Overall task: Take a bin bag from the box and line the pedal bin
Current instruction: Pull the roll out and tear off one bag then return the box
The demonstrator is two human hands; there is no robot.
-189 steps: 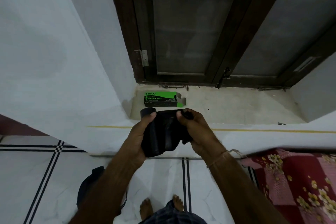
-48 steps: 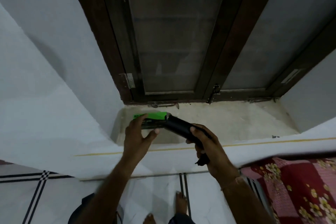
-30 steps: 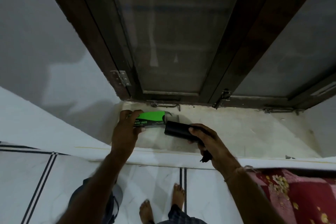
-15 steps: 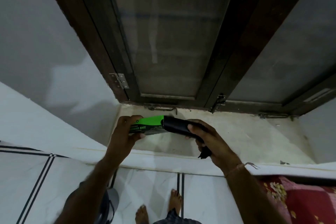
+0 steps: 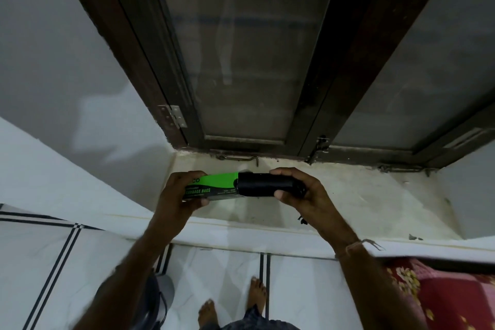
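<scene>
My left hand [image 5: 178, 195] grips the left end of a green and black garbage-bag box [image 5: 214, 186], held level above the window sill [image 5: 361, 201]. At the box's open right end sits a black roll of bin bags [image 5: 261, 188], with my right hand [image 5: 305, 194] closed around its right part. The roll's left tip is at or just inside the box mouth; I cannot tell how deep. A grey pedal bin [image 5: 158, 295] shows partly on the floor at the lower left, under my left forearm.
A dark wooden window frame [image 5: 321, 88] with frosted panes rises behind the sill. White walls flank the recess. The floor [image 5: 222, 270] is white tile with black lines, and my bare feet stand on it. A red floral cloth [image 5: 439, 295] lies at the lower right.
My left hand has lifted the box off the sill and turned it level. My right hand has brought the black roll into line with the box's open end.
</scene>
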